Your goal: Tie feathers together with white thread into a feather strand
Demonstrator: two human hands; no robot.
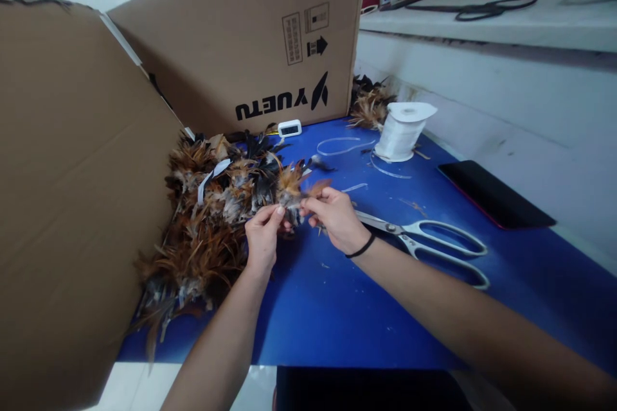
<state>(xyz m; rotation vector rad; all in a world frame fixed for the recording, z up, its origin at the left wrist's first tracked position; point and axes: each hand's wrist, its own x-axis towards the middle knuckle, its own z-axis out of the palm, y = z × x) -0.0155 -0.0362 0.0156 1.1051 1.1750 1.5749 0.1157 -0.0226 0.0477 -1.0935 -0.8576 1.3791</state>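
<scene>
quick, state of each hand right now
Left hand: closed, pinching a small feather bunch.
Right hand: closed, pinching the same bunch at its right edge.

Left of the silver scissors [396,229], fingertips [280,210] hide part of a feather tuft [289,182]. Beyond the scissors, the carton [231,45] has illegible fine print [292,38].

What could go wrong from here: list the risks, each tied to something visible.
1. The scissors lie with their blades toward the right hand, so a careless shift might nick it.
2. The tuft of feathers pinched between that hand and the left hand could slip and mix into the feather pile alongside.
</scene>
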